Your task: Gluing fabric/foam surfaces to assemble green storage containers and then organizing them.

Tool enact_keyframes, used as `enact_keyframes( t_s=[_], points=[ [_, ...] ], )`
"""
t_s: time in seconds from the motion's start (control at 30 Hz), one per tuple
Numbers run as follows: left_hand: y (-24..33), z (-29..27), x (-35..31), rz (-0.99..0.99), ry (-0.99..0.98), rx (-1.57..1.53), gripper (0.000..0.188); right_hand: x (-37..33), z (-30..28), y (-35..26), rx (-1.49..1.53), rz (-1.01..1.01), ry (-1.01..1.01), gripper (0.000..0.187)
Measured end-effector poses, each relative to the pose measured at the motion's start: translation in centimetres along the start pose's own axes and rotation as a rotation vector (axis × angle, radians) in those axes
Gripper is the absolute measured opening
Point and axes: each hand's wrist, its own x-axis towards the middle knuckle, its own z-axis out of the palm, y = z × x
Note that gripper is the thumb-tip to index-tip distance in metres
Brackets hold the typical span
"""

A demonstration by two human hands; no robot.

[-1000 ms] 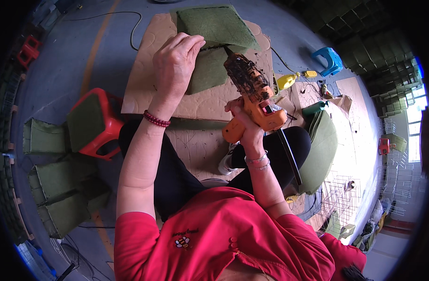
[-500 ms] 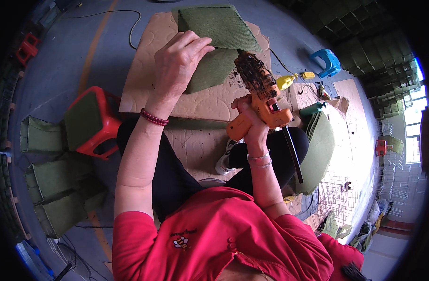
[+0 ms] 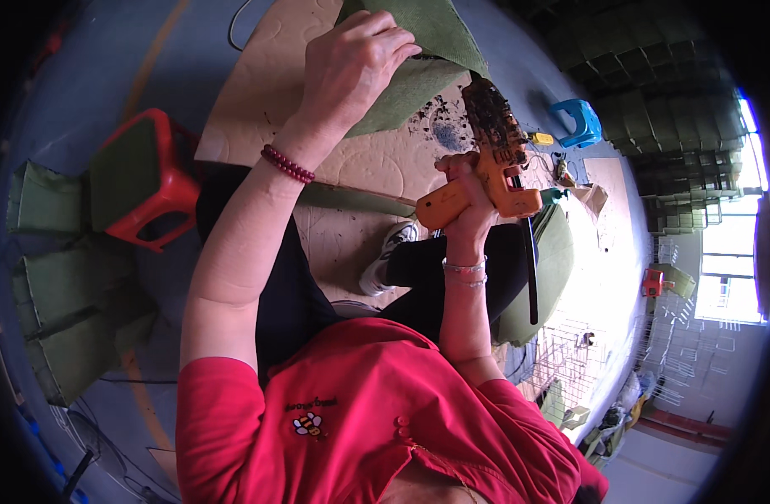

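Observation:
My left hand (image 3: 355, 71) is closed, its fingertips pinching the near edge of a green woven panel (image 3: 431, 29). Beneath that panel a second green flap (image 3: 393, 105) lies at an angle, and a dark line shows along the gap between them. My right hand (image 3: 473, 202) is wrapped round the handle of an orange glue gun (image 3: 498, 172). Black glue residue crusts the gun's front half. Its tip is at the panel's right corner; whether it touches, I cannot tell. A black glue stick (image 3: 532, 269) hangs from the gun's rear.
The panels rest on a cardboard-covered work surface (image 3: 250, 109) with black specks near the gun. A red stool (image 3: 162, 185) with a green top stands left, near green fabric boxes (image 3: 57, 290). A blue stool (image 3: 580, 124) sits far right, and a wire grid (image 3: 565, 353) lies lower right.
The glue gun's tip has moved right along the panel's edge to its corner. My left fingertips have also shifted right along the edge. The whole view has tilted and shifted.

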Motion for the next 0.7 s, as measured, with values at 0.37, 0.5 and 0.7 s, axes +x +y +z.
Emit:
enact_keyframes(
  t_s=[0.37,0.5,0.7],
  points=[
    [0.23,-0.62,0.61,-0.001,-0.002,-0.035,0.011,0.77,-0.66,-0.07,-0.122,-0.050,0.020,0.021],
    [0.06,-0.29,0.42,-0.073,-0.012,-0.046,0.012,0.80,-0.19,-0.31,-0.147,-0.051,0.073,0.020],
    [-0.17,-0.05,0.33,-0.075,-0.001,-0.062,0.014,0.99,-0.06,-0.48,-0.191,-0.059,0.060,0.017]
  ],
)
